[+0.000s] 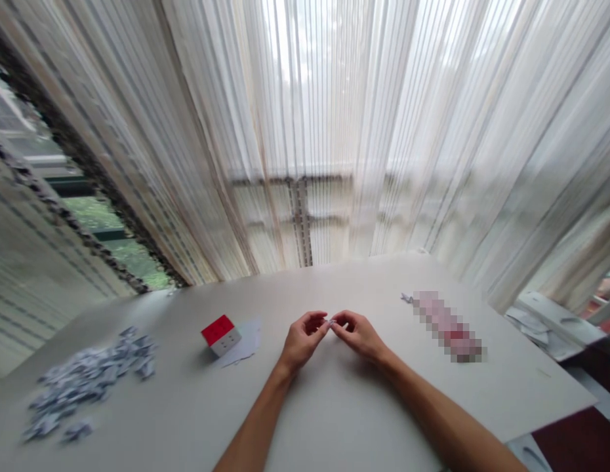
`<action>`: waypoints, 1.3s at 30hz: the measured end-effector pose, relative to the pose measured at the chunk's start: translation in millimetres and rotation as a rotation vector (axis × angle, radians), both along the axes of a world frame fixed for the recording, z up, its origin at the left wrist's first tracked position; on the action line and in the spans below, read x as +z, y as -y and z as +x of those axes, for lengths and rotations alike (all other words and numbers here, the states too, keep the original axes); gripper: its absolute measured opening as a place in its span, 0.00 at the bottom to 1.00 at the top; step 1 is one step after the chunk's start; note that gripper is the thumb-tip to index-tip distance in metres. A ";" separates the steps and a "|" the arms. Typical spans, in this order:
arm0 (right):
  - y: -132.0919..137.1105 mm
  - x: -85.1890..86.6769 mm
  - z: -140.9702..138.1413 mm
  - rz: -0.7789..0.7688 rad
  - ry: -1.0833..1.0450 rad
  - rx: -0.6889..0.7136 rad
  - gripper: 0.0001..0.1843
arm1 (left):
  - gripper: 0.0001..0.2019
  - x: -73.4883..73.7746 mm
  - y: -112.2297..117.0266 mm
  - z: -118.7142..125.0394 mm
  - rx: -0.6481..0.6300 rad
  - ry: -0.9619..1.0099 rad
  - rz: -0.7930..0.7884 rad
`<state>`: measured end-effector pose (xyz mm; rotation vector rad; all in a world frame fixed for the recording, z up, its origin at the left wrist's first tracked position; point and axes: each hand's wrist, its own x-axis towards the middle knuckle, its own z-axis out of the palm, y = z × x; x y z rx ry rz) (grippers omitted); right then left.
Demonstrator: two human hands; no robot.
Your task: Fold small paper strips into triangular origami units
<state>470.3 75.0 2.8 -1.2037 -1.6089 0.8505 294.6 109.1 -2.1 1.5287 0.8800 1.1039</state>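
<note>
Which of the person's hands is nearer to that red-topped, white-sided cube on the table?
Left. The left hand is to the right of the red-topped, white-sided cube, not touching it; the right hand is farther to the right, past the left hand.

We had one view to work with, and it looked out from the wearer's own head, tipped forward and down over the tabletop point(325, 413)! There, just below the middle of our frame, sat the left hand point(300, 337) and the right hand point(361, 335), near us but well clear of the lens. Beyond the far edge we faced the curtains point(329, 111) head-on, and they filled the upper half, while the tabletop's right corner fell inside our wide sweep.
</note>
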 end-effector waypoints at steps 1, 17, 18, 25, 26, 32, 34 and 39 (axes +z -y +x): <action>-0.3 -0.5 0.1 0.000 -0.002 0.002 0.15 | 0.18 0.3 0.2 -0.1 0.005 0.003 0.001; 1.4 4.5 0.2 0.016 -0.003 -0.010 0.17 | 0.18 -1.1 -3.5 -0.7 0.022 -0.003 0.016; 0.8 4.4 0.7 0.018 -0.007 -0.002 0.17 | 0.17 -1.2 -3.6 -0.7 0.021 -0.003 0.018; -5.4 1.2 2.4 -0.075 -0.115 0.052 0.20 | 0.20 3.9 -4.1 -1.5 0.045 0.042 0.009; -6.5 0.2 2.1 -0.092 -0.152 0.043 0.20 | 0.21 5.0 -4.1 -2.3 0.053 0.042 0.003; -24.9 8.3 25.1 -0.100 -0.312 -0.114 0.14 | 0.19 5.6 -2.1 -4.6 0.088 0.029 -0.005; -36.4 20.3 51.2 -0.118 -0.232 -0.142 0.13 | 0.18 4.9 -1.4 -3.7 0.076 0.019 0.004; -63.0 52.1 136.9 -0.225 0.066 -0.381 0.12 | 0.19 6.4 -2.6 -1.1 0.118 -0.038 0.006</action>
